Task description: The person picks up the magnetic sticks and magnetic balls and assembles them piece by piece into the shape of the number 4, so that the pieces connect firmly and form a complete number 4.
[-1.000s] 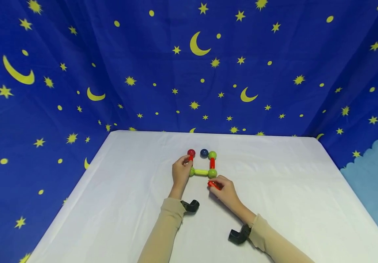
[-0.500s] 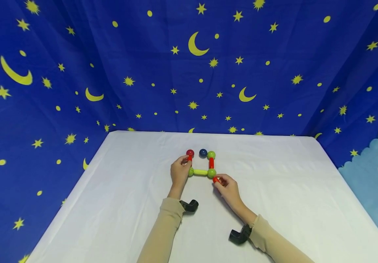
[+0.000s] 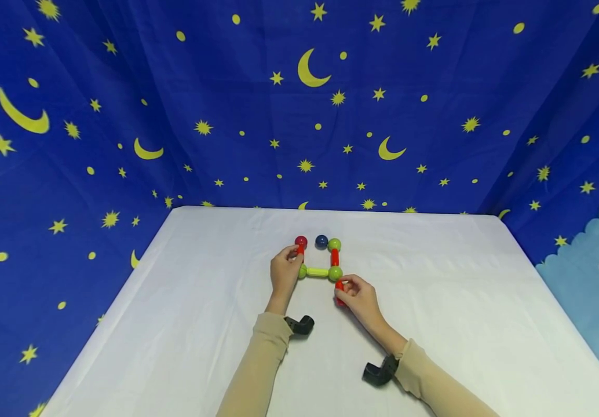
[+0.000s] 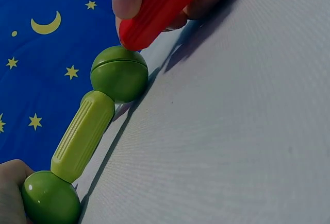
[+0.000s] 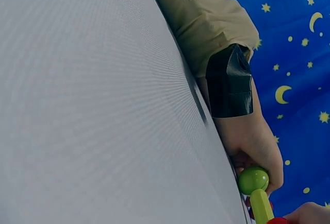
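Note:
On the white table, my left hand (image 3: 285, 272) pinches a red rod (image 3: 300, 250) between a red ball (image 3: 301, 241) and a green ball (image 3: 303, 271). A yellow-green rod (image 3: 317, 272) links that ball to a second green ball (image 3: 335, 273). From there another red rod (image 3: 335, 258) runs back to a third green ball (image 3: 334, 244). My right hand (image 3: 360, 296) holds a loose-ended red rod (image 4: 162, 10) by thumb and fingers, its tip against the near right green ball (image 4: 119, 74) in the left wrist view.
A dark blue ball (image 3: 321, 241) lies beside the far right green ball. The white table (image 3: 200, 289) stretches around the pieces. A blue curtain (image 3: 258, 116) with yellow stars and moons hangs behind it. Each wrist wears a black camera mount (image 3: 380, 372).
The red rod in my right hand has swung from slanting to pointing lengthwise, its tip now at the near right green ball. My left hand keeps its place on the other rod.

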Available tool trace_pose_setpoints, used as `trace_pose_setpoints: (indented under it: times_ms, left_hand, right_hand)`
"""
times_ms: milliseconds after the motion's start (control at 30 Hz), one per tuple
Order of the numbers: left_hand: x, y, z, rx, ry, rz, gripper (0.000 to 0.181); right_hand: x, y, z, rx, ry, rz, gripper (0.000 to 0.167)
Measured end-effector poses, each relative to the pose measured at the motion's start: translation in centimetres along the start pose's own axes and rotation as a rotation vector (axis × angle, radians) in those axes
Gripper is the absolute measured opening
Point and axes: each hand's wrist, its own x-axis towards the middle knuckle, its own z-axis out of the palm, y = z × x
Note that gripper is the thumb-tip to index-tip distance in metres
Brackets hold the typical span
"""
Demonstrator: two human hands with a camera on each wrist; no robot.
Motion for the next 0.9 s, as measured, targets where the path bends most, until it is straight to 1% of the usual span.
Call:
trace_pose_setpoints:
  times_ms: [100,167,367,500,900]
  left_hand:
    - [0.10,-0.10,0.01,0.014,-0.020,-0.029,0.027]
    - [0.12,-0.09,-0.02,0.020,-0.026,-0.035,0.026]
    - [0.14,0.00,-0.10,0.024,-0.031,-0.024,0.025]
    - [0.10,0.10,-0.15,0.023,-0.024,-0.011,0.025]
    - [0.10,-0.01,-0.02,0.025,-0.031,-0.021,0.026]
  right_hand:
    - [0.00,0.05,0.01,0.020,-0.016,0.014,0.026]
    - [0.00,0.05,0.01,0.030,-0.023,0.018,0.025]
    - [0.11,0.28,0.08,0.059,-0.032,0.041,0.024]
    - [0.28,0.47,0.16,0.070,-0.035,0.055,0.026]
    - [0.69,0.79,0.29,0.092,-0.046,0.054,0.022]
